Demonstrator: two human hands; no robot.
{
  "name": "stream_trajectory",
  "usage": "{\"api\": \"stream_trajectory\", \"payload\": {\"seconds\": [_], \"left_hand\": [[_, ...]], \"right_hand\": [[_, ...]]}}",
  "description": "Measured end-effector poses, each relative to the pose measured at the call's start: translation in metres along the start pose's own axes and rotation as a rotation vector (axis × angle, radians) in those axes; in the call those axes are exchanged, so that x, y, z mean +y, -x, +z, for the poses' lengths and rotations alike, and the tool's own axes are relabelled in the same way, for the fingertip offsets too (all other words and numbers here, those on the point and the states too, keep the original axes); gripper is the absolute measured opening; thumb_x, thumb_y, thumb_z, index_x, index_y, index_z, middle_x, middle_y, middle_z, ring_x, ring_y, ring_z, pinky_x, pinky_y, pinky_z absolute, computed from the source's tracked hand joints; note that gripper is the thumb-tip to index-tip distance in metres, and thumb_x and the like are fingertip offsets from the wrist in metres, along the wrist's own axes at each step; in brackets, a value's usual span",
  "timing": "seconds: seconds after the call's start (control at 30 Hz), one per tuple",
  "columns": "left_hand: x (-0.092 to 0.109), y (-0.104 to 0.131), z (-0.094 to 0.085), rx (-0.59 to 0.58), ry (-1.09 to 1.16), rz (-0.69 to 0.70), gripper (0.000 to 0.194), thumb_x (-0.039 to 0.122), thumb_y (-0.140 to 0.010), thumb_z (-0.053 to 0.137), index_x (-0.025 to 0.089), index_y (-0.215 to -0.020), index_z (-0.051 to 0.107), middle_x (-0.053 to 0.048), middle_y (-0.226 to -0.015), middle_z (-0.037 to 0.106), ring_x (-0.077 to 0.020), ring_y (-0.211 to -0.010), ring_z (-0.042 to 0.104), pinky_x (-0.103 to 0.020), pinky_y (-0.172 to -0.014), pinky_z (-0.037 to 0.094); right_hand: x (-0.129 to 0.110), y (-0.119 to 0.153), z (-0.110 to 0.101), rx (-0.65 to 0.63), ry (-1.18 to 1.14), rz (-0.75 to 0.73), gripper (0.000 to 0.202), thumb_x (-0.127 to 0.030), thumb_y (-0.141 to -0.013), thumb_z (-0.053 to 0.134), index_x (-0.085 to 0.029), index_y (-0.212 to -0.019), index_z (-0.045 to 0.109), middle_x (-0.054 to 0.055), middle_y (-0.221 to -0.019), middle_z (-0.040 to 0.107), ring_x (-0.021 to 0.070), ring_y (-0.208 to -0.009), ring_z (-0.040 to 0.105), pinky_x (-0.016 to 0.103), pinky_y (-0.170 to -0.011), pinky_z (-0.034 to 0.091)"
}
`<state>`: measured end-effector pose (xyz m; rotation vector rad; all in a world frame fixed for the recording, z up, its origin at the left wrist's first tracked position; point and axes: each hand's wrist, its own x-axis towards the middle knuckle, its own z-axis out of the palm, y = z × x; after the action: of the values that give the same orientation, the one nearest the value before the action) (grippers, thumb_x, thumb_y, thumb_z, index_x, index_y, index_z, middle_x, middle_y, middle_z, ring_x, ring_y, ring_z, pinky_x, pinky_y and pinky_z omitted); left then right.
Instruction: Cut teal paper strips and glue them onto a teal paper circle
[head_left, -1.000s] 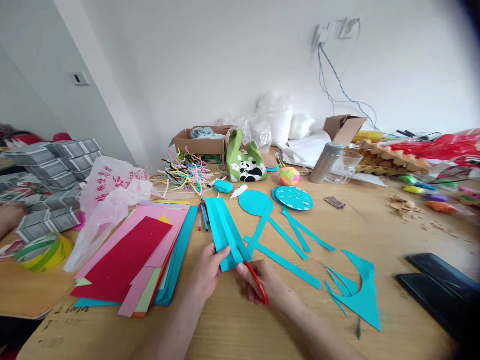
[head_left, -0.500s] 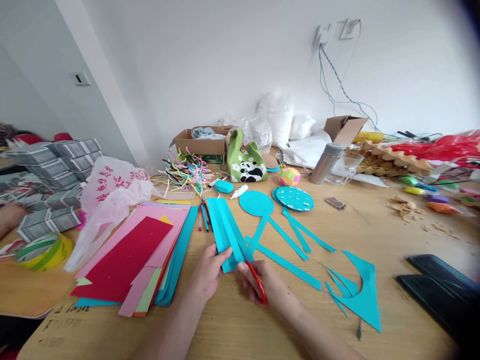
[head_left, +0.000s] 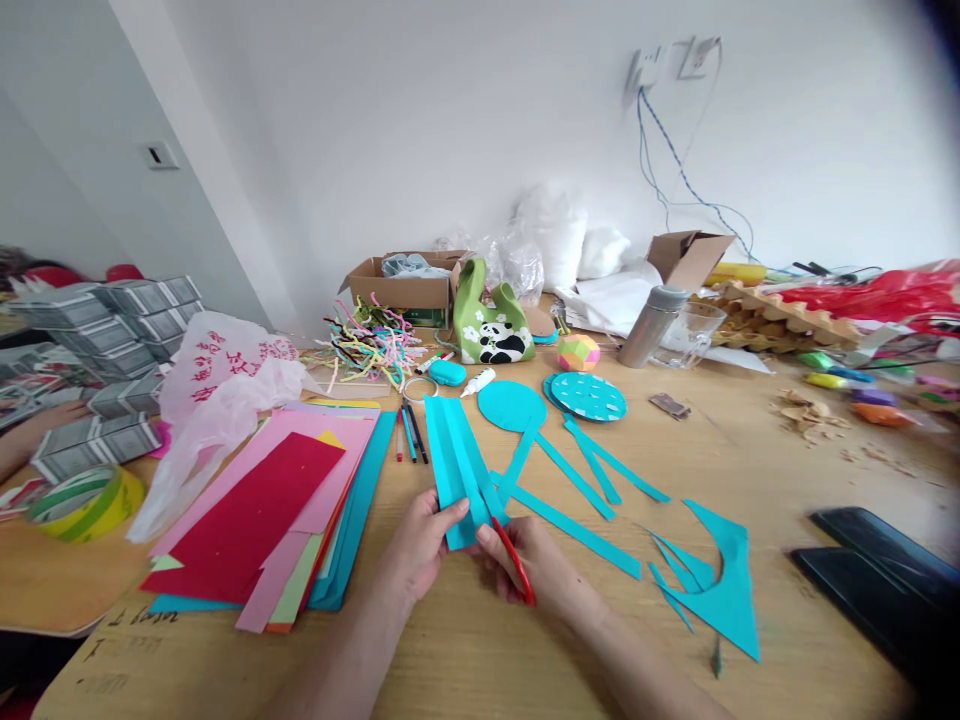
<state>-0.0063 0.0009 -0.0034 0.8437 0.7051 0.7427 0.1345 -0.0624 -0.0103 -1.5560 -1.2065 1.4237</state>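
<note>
A folded, creased blue paper (head_left: 451, 460) is pinched at its near end by my left hand (head_left: 426, 540), thumb on top. Red-handled scissors (head_left: 517, 568) are held in my right hand (head_left: 529, 565), with the blades at the paper's lower right edge; my fingers hide part of the handles. Beyond the paper lies a blue paper disc (head_left: 513, 406) with strips around it. One long blue strip (head_left: 570, 528) runs to the right of my right hand. Blue offcuts (head_left: 731, 590) with a curved edge rest farther right.
Coloured paper sheets (head_left: 255, 510) are stacked at left, near a plastic bag (head_left: 225, 390) and a tape roll (head_left: 88, 503). Behind are pipe cleaners (head_left: 371, 345), a green panda bag (head_left: 491, 325) and a steel flask (head_left: 652, 325). Dark phones (head_left: 877, 575) lie right. Another person's arm (head_left: 45, 435) shows far left.
The folded blue paper has shifted slightly right in my left hand, uncovering more of the pens. The other person's hand at far left has moved behind the grey bundles.
</note>
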Motion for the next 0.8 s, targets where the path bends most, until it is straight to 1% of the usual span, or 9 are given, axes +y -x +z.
{"api": "stream_trajectory", "payload": {"seconds": [0.1, 0.23, 0.3, 0.43, 0.57, 0.67, 0.8], "left_hand": [[0.0, 0.0, 0.0, 0.028, 0.001, -0.006, 0.04, 0.033, -0.066, 0.08, 0.011, -0.097, 0.071, -0.013, -0.094, 0.074, -0.0254, -0.086, 0.068, -0.03, -0.068, 0.051], [0.0, 0.0, 0.001, 0.039, 0.005, -0.011, 0.039, 0.034, -0.065, 0.081, 0.011, -0.095, 0.071, -0.013, -0.093, 0.074, -0.0252, -0.085, 0.068, -0.03, -0.067, 0.051], [0.001, 0.001, 0.002, 0.038, 0.004, -0.02, 0.039, 0.035, -0.064, 0.081, 0.011, -0.093, 0.071, -0.013, -0.091, 0.074, -0.0237, -0.081, 0.068, -0.029, -0.065, 0.051], [0.001, 0.002, 0.005, 0.047, -0.018, -0.057, 0.041, 0.037, -0.06, 0.083, 0.01, -0.089, 0.071, -0.013, -0.085, 0.073, -0.0203, -0.069, 0.066, -0.026, -0.053, 0.049], [0.001, 0.004, 0.008, 0.053, -0.037, -0.062, 0.043, 0.038, -0.058, 0.083, 0.009, -0.088, 0.072, -0.013, -0.083, 0.073, -0.0198, -0.065, 0.065, -0.026, -0.05, 0.049], [0.002, 0.004, 0.009, 0.058, -0.062, -0.06, 0.04, 0.037, -0.059, 0.081, 0.008, -0.087, 0.072, -0.013, -0.08, 0.073, -0.0181, -0.06, 0.064, -0.024, -0.047, 0.047], [0.004, 0.005, 0.009, 0.065, -0.081, -0.064, 0.034, 0.034, -0.06, 0.079, 0.009, -0.081, 0.073, -0.011, -0.072, 0.072, -0.0148, -0.052, 0.06, -0.022, -0.043, 0.042]], "right_hand": [[-0.003, 0.002, 0.0, -0.005, -0.035, 0.0, 0.071, -0.088, -0.06, 0.048, -0.017, -0.058, 0.05, -0.001, -0.04, 0.048, 0.0083, -0.033, 0.043, 0.021, -0.033, 0.028], [-0.006, 0.002, 0.003, 0.034, -0.055, 0.03, 0.073, -0.09, -0.057, 0.046, -0.017, -0.055, 0.049, -0.002, -0.038, 0.045, 0.0078, -0.03, 0.039, 0.022, -0.031, 0.026], [-0.007, 0.001, 0.004, 0.049, -0.057, 0.034, 0.073, -0.09, -0.057, 0.045, -0.018, -0.055, 0.049, -0.002, -0.037, 0.045, 0.0074, -0.029, 0.038, 0.022, -0.031, 0.026], [-0.007, 0.001, 0.002, 0.054, -0.045, 0.021, 0.073, -0.09, -0.059, 0.045, -0.017, -0.055, 0.052, -0.002, -0.036, 0.046, 0.0077, -0.029, 0.039, 0.021, -0.032, 0.026], [-0.002, 0.0, -0.002, 0.028, 0.005, -0.022, 0.073, -0.086, -0.064, 0.046, -0.014, -0.054, 0.055, 0.001, -0.038, 0.049, 0.0077, -0.031, 0.04, 0.021, -0.033, 0.027], [0.002, -0.002, -0.005, 0.017, 0.018, -0.054, 0.07, -0.081, -0.068, 0.05, -0.013, -0.056, 0.059, 0.0, -0.038, 0.048, 0.0074, -0.031, 0.04, 0.02, -0.033, 0.026], [0.002, -0.001, -0.004, 0.025, 0.016, -0.055, 0.068, -0.08, -0.067, 0.052, -0.014, -0.055, 0.056, 0.0, -0.038, 0.049, 0.0075, -0.031, 0.041, 0.02, -0.032, 0.026]]}}
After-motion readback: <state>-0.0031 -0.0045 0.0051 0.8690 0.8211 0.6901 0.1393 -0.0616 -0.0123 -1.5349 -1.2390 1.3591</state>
